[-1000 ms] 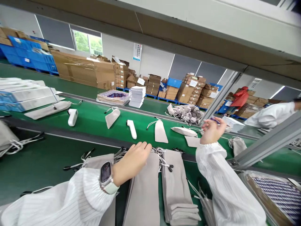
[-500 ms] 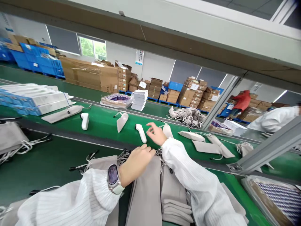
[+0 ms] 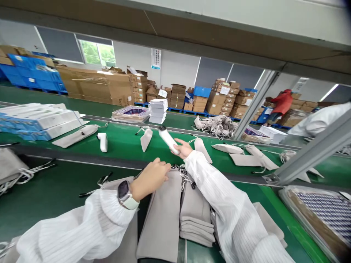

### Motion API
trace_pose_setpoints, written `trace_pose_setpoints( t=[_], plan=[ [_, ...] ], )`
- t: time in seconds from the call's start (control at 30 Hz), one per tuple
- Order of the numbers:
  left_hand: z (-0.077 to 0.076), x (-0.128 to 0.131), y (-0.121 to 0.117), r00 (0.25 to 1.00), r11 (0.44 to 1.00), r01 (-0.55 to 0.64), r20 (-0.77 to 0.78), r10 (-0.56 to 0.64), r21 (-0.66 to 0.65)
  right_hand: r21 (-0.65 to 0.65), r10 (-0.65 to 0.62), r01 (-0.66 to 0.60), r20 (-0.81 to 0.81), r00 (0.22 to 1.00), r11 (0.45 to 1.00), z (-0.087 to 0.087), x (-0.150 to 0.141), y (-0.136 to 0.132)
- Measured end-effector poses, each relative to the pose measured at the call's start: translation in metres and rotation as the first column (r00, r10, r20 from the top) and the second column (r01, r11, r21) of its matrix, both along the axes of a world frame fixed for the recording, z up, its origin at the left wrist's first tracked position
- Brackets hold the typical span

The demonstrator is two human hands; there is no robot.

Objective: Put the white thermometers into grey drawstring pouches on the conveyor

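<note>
My right hand [image 3: 183, 148] is closed around the lower end of a white handheld device with a black tip [image 3: 168, 140], raised over the green belt and tilted up to the left. My left hand [image 3: 152, 177] has its fingers curled at the top edge of a long grey drawstring pouch [image 3: 161, 223]; the fingertips are partly hidden. Beside that pouch lies a stack of folded grey pouches [image 3: 197, 223], their cords and black toggles bunched at the top. A second white device [image 3: 102, 141] stands farther left on the belt, with a small grey pouch [image 3: 146, 139] between it and my right hand.
White-and-blue boxes [image 3: 41, 122] are stacked at left. A tray with a patterned lining [image 3: 320, 219] sits at right, near a slanted metal post [image 3: 315, 159]. More pouches [image 3: 246, 159] lie along the belt. A low shelf [image 3: 175, 40] spans overhead. Co-workers are at far right.
My right hand has taken hold of the white device that lay on the belt and lifted it. My left hand stays at the pouch's top, fingers more curled. The view has shifted slightly.
</note>
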State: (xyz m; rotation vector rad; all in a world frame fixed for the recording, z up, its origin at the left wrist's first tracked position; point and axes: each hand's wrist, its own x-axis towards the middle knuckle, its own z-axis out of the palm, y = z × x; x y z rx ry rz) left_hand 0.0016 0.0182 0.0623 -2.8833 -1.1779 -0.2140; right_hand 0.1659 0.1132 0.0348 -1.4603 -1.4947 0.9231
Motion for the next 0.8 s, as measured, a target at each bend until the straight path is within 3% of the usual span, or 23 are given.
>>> trace_pose_setpoints(
  t=[0.07,0.1,0.2,0.27,0.37,0.5,0.67,0.8],
  plan=[
    [0.004,-0.003,0.006,0.999,0.999,0.04,0.003,-0.04,-0.026,0.062,0.045,-0.03,-0.258,0.965,0.998,0.017,0.009,-0.005],
    [0.006,-0.004,0.008,0.997,0.996,0.071,0.024,-0.07,-0.049,0.102,0.096,-0.059,-0.409,0.907,0.993,0.026,0.014,-0.009],
    [0.016,-0.006,0.009,0.97,0.971,0.169,0.203,-0.134,-0.168,0.224,0.242,-0.112,-0.722,0.648,0.968,0.049,0.025,-0.02],
    [0.02,-0.006,0.007,0.932,0.946,0.185,0.352,-0.084,-0.267,0.252,0.246,-0.077,-0.758,0.604,0.965,0.058,0.028,-0.027],
    [0.022,-0.003,0.004,0.898,0.921,0.125,0.438,0.053,-0.369,0.272,0.235,-0.036,-0.749,0.619,0.962,0.066,0.022,-0.037],
    [0.017,0.002,0.001,0.863,0.933,0.072,0.49,0.119,-0.353,0.293,0.247,-0.01,-0.784,0.57,0.956,0.069,-0.001,-0.048],
    [0.013,0.001,0.002,0.791,0.968,0.013,0.594,0.144,-0.252,0.189,0.26,-0.188,-0.818,0.513,0.964,0.062,-0.024,-0.054],
    [0.012,-0.005,0.01,0.766,0.977,-0.04,0.621,0.163,-0.207,0.316,0.426,-0.309,-0.804,0.415,0.897,0.061,-0.03,-0.051]
  ],
)
